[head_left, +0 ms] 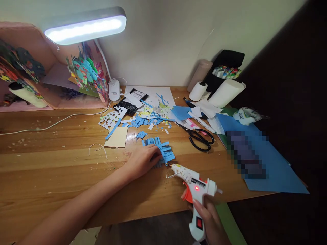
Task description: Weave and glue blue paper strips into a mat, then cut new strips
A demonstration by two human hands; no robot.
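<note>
My right hand is wrapped round a white hot glue gun with an orange trigger and a lit red light. Its nozzle points left, at the lower right edge of a woven mat of blue paper strips. Over the left part of that mat, my left hand is closed, its fingers curled down onto the strips. The fingertips are partly hidden. A small piece of blue woven paper lies just behind the mat. Black-handled scissors rest to its right.
Paper scraps litter the wooden table. A lit lamp hangs over a pink box at left. White rolls, a tape roll and blue sheets occupy the right. A white cable crosses the left side.
</note>
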